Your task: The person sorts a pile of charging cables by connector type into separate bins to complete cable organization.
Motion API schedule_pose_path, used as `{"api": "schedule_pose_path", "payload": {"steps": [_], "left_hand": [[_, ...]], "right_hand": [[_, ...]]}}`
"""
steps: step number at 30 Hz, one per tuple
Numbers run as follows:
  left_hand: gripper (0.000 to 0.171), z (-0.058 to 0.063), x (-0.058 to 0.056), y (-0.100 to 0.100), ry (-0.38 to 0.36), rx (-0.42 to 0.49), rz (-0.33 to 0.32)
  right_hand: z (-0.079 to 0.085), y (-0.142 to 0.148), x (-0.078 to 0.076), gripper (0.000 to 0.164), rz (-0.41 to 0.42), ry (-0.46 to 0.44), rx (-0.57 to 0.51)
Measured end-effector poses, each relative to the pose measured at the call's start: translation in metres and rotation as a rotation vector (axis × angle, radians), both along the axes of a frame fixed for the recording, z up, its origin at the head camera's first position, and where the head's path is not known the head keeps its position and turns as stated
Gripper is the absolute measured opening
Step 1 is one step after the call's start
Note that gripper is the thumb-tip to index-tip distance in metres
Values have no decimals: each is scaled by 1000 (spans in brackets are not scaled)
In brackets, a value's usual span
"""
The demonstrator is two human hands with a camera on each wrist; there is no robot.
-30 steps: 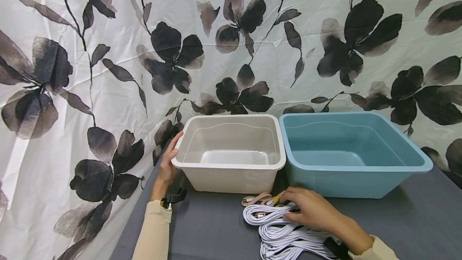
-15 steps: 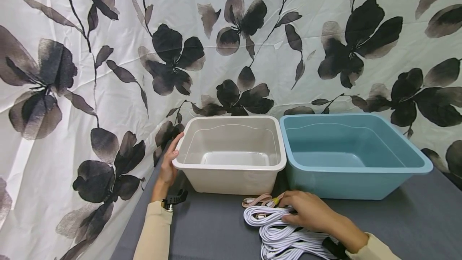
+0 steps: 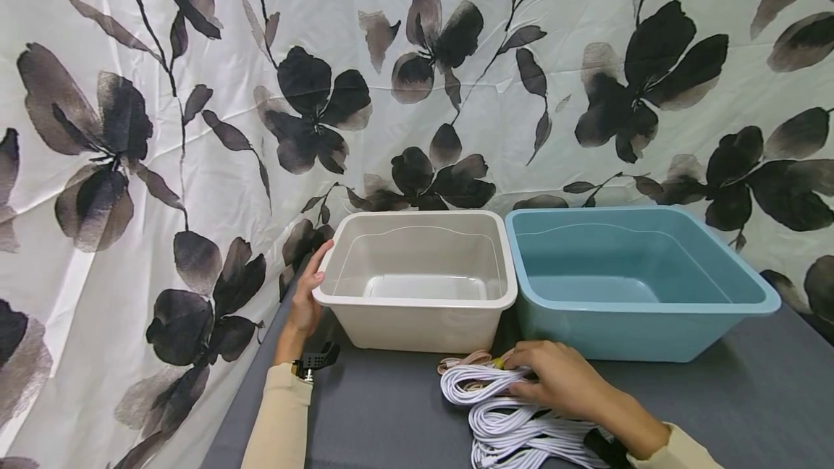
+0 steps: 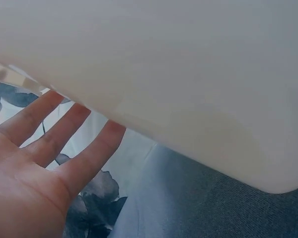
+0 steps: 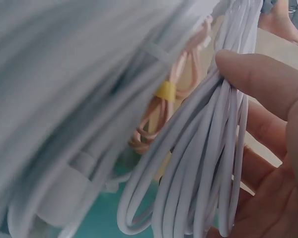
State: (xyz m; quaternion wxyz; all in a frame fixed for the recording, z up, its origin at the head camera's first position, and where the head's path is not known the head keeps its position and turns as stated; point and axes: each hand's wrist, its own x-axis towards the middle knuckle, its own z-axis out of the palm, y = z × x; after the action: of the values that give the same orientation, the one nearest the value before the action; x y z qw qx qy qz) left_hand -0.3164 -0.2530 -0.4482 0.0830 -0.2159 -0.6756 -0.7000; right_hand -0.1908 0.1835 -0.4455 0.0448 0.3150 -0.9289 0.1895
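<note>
White cloth backdrop (image 3: 404, 125), dark flowers (image 3: 645, 89), gray tabletop (image 3: 756, 396)

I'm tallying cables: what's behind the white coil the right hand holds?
A pink cable with a yellow wrap shows, near the cream bin. The white coil and right hand hide part of it.

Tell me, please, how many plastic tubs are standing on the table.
2: the beige tub by the left hand, and the blue tub beside it, beyond the right hand.
</note>
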Motion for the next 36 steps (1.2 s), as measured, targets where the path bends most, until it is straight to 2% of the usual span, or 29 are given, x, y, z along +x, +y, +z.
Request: {"api": "schedule_pose_path", "payload": {"steps": [9, 22, 27, 36], "left_hand": [[70, 0, 1, 0, -6, 3, 3], [70, -2, -1, -1, -4, 31, -14], [70, -3, -2, 0, -6, 43, -18], [70, -3, -1, -1, -17, 16, 0]], "right_hand": [[17, 5, 4, 25, -12, 27, -50], [45, 10, 14, 22, -31, 75, -52], [56, 13, 18, 21, -45, 68, -57], [77, 19, 22, 24, -11, 111, -141]]}}
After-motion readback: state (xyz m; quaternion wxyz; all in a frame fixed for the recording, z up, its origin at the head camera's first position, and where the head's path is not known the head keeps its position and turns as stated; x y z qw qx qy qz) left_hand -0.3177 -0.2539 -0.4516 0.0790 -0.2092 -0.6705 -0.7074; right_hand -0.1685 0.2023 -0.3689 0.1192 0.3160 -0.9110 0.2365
